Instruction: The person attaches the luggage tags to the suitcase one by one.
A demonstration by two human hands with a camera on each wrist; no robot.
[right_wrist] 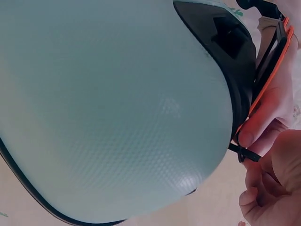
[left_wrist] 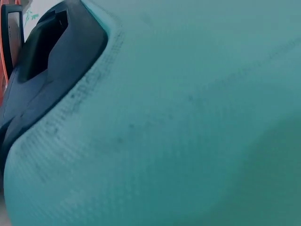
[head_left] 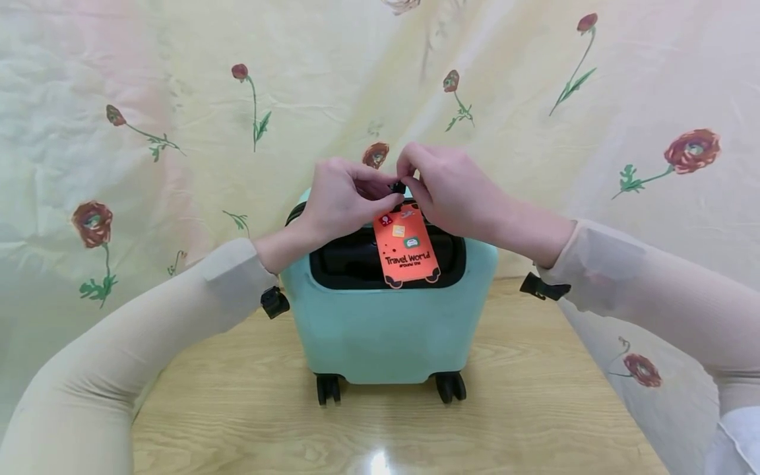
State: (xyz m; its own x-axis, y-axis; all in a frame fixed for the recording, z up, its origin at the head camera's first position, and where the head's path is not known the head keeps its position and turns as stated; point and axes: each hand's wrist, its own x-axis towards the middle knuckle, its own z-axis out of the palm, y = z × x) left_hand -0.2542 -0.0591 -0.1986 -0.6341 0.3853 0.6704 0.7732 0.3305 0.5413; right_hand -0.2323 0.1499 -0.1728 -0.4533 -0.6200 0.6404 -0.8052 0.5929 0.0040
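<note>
A mint-green suitcase (head_left: 388,330) stands upright with its black recessed handle panel (head_left: 350,260) facing me. Over that panel hangs an orange luggage tag (head_left: 406,247) printed "Travel World". My left hand (head_left: 341,198) pinches the tag's black strap (right_wrist: 244,153) between thumb and fingers, just above the tag. From the other side my right hand (head_left: 448,188) pinches the same strap near its end, fingertips almost meeting the left ones. In the right wrist view the strap passes close to the suitcase edge. The left wrist view shows mostly the suitcase shell (left_wrist: 178,117), with neither hand visible.
The suitcase's black wheels (head_left: 450,387) rest on a wood-grain table (head_left: 380,429). Behind it hangs a pale cloth (head_left: 332,79) printed with red flowers. Black straps (head_left: 275,302) are worn at both cuffs.
</note>
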